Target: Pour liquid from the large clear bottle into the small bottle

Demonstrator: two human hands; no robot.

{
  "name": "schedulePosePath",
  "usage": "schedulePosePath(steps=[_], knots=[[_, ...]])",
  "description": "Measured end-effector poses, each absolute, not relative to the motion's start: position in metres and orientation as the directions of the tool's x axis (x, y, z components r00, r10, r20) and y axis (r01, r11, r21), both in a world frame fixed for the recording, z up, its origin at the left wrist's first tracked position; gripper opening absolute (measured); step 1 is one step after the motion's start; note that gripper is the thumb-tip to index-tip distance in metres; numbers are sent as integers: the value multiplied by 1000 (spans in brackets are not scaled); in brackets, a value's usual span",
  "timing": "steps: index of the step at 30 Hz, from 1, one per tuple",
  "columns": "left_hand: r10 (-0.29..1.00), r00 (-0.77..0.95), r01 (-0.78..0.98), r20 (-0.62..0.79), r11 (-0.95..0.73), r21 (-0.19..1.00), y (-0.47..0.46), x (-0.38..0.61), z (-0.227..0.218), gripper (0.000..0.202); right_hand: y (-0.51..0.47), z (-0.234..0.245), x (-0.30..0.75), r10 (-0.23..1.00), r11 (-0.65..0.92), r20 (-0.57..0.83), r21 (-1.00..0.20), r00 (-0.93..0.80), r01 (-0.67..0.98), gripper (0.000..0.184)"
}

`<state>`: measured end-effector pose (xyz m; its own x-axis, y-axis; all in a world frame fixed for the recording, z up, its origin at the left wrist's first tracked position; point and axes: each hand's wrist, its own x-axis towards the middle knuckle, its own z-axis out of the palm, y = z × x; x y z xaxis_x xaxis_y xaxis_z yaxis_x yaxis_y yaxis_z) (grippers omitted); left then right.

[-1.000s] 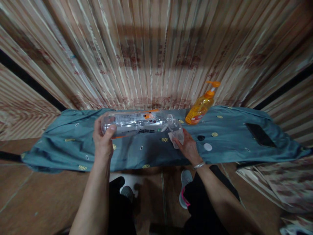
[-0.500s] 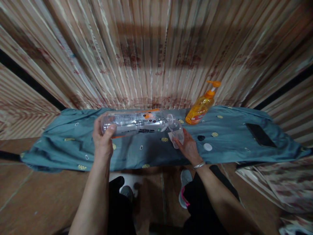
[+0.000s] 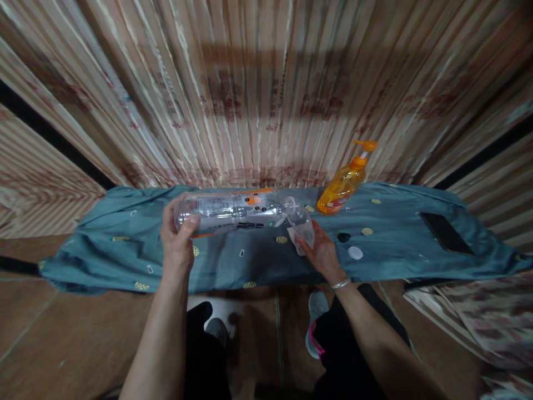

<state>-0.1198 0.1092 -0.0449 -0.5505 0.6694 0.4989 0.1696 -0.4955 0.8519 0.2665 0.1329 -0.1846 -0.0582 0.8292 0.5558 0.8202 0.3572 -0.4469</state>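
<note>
My left hand (image 3: pixel 178 233) is wrapped round the base of a large clear plastic bottle (image 3: pixel 225 211) with an orange and grey label. The bottle lies on its side in the air, its neck to the right. My right hand (image 3: pixel 322 253) grips a small clear plastic cup (image 3: pixel 303 223), tilted up against the bottle's mouth. Whether the mouth touches the cup's rim, I cannot tell. A pale, flat piece (image 3: pixel 296 242) shows by the right fingertips; what it is stays unclear. No liquid can be made out in either.
An orange pump bottle (image 3: pixel 339 193) stands on the teal patterned cloth (image 3: pixel 225 275), near the curtain (image 3: pixel 250 111). To the right lie a white round lid (image 3: pixel 355 253), a small black object (image 3: pixel 343 237) and a dark phone (image 3: pixel 445 233).
The whole view has shifted slightly. Both hands keep the same hold, with the bottle's mouth still at the cup.
</note>
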Motion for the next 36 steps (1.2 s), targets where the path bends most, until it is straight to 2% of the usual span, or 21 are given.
schedulePosePath(steps=[8,15,21,30,36], knots=[[665,-545,205,510,-485,851,109,-121,-47,71,132,-185,265,822,361,568,-460,-44,811,86],[669,-529,247,521,-466,850,106,-124,-48,71,131,-184,266,832,361,551,-452,-63,816,79],[694,-547,173,468,-453,875,104,-122,-43,73,133,-187,267,820,381,568,-444,-75,811,82],[675,-526,231,517,-472,851,108,-122,-45,70,131,-182,265,826,356,561,-437,-60,826,74],[662,-534,222,526,-490,843,108,-120,-42,70,131,-182,264,819,364,569,-427,-67,828,78]])
